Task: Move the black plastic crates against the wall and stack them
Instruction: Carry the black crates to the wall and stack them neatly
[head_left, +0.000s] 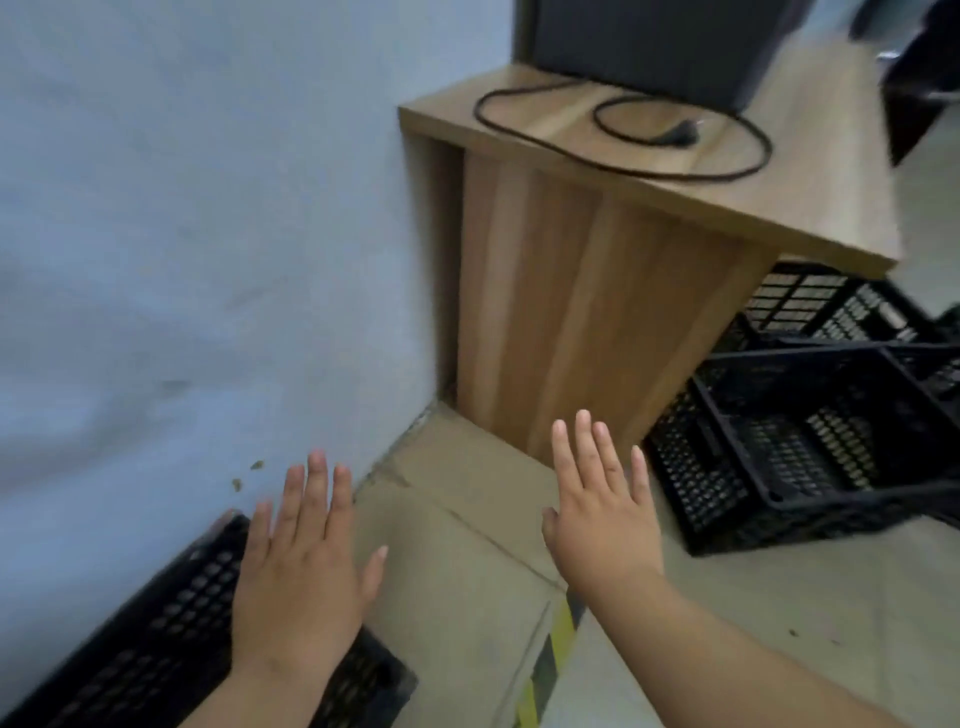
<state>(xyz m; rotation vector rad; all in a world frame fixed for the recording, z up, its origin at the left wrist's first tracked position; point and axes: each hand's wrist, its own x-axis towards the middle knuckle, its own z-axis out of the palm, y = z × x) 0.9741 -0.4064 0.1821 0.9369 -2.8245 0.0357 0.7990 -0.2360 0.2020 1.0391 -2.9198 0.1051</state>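
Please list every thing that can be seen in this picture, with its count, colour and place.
crates: at least two, black, on the floor to the right of the desk
crate by the wall: one, black, bottom left, next to the wall
desk: one, wood brown, against the wall
cable: one, black, looped on the desk top
dark box: one, dark grey, on the desk
wall: light blue, left
floor tape: yellow and black, floor
left hand: open, over the wall crate
right hand: open, empty

We note black perforated plastic, matt, on the crate by the wall (171, 618) and the crates beside the cabinet (789, 447). The cabinet (587, 312) shows smooth wood-grain laminate. The wall (197, 234) is matt painted; the floor (467, 519) is dull, smooth tile.
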